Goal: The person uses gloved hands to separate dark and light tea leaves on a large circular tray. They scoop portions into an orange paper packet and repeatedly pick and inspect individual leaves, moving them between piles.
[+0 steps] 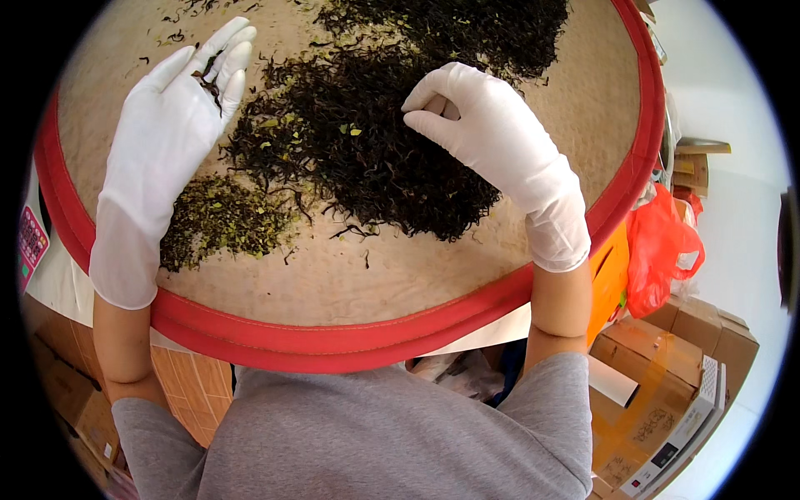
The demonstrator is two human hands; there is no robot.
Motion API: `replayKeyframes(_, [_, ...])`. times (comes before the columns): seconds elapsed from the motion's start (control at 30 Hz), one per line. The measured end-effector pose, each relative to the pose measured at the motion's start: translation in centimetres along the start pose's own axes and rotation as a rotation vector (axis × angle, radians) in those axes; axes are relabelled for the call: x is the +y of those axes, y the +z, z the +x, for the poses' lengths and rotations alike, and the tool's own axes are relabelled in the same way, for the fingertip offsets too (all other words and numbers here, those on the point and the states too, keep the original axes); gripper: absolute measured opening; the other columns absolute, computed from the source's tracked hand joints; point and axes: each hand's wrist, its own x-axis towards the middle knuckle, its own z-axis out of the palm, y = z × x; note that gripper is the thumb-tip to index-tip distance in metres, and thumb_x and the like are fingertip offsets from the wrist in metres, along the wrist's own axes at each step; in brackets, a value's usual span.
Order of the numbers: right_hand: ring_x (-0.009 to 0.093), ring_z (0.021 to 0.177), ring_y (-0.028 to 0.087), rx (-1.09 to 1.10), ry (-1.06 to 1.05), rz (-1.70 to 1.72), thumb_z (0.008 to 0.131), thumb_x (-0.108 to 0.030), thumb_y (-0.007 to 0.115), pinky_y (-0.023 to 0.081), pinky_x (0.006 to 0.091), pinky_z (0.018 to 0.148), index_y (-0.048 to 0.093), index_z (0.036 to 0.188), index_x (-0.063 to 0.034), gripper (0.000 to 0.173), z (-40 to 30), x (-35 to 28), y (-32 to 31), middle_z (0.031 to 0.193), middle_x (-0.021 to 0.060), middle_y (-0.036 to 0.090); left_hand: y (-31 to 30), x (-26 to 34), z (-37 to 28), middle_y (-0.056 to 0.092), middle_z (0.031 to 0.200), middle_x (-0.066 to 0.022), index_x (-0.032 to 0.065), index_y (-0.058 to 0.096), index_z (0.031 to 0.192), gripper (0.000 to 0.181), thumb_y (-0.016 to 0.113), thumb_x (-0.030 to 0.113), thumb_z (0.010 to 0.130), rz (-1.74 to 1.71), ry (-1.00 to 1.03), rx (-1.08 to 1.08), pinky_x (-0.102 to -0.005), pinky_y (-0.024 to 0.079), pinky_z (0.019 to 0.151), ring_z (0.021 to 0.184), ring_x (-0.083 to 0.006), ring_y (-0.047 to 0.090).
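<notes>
My left hand, in a white glove, is turned palm up over the left side of a round, cloth-lined tray. A few dark, twisted dried leaves, which look like tea, rest across its fingers. My right hand, gloved too, hangs palm down at the right side of a dark heap of dried leaves. Its thumb and forefinger tips are brought close together; whether a leaf sits between them is hidden. Below the left fingers lies a smaller heap of yellow-green bits and fragments.
Another dark leaf heap lies at the tray's far side. A raised red rim runs around the tray, close against my grey shirt. To the right are a red plastic bag and cardboard boxes. A pink keypad shows at the left.
</notes>
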Motion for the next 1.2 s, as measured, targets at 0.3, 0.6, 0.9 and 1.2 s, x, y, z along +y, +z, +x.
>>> replayKeyframes(0.3, [0.009,0.07,0.056,0.02,0.129,0.14,0.092,-0.018,0.067,0.048,0.0257,0.068,0.07,0.097,-0.0043,0.015,0.3,0.2,-2.0,0.08,0.0007,0.065,0.2,0.1,-0.1,0.044,0.15,-0.0153,-0.0026,0.032,0.151,0.048,0.037,0.014,0.106,-0.002,0.007,0.004,-0.0348,0.046,0.104,0.127,-0.0214,0.054])
replayKeyframes(0.6, [0.023,0.086,0.066,-0.024,-0.108,-0.082,0.084,-0.007,0.071,0.054,0.0332,0.079,0.069,0.101,-0.004,0.017,0.1,1.0,0.7,0.09,0.01,0.066,0.7,-0.3,0.2,0.056,0.136,-0.0192,-0.0069,0.039,0.145,0.045,0.034,0.017,0.107,-0.023,0.012,0.012,-0.0359,0.048,0.101,0.118,-0.0241,0.06])
replayKeyframes(0.9, [0.009,0.077,0.063,-0.03,0.203,0.338,0.095,-0.018,0.065,0.051,0.0248,0.071,0.071,0.105,-0.0047,0.017,0.4,0.7,-2.4,0.091,0.0023,0.071,1.7,-0.9,0.0,0.057,0.135,-0.017,-0.0054,0.038,0.146,0.046,0.034,0.017,0.106,-0.077,0.019,0.093,-0.0362,0.048,0.101,0.117,-0.0231,0.06])
replayKeyframes(1.2, [0.005,0.081,0.06,-0.123,0.126,0.735,0.103,-0.019,0.054,0.047,0.0201,0.073,0.07,0.117,-0.0066,0.025,0.3,1.2,-3.6,0.091,-0.0009,0.069,4.1,-2.2,0.1,0.055,0.137,-0.0167,-0.0027,0.039,0.147,0.045,0.037,0.017,0.106,-0.075,-0.099,0.072,-0.0357,0.049,0.1,0.118,-0.0223,0.059])
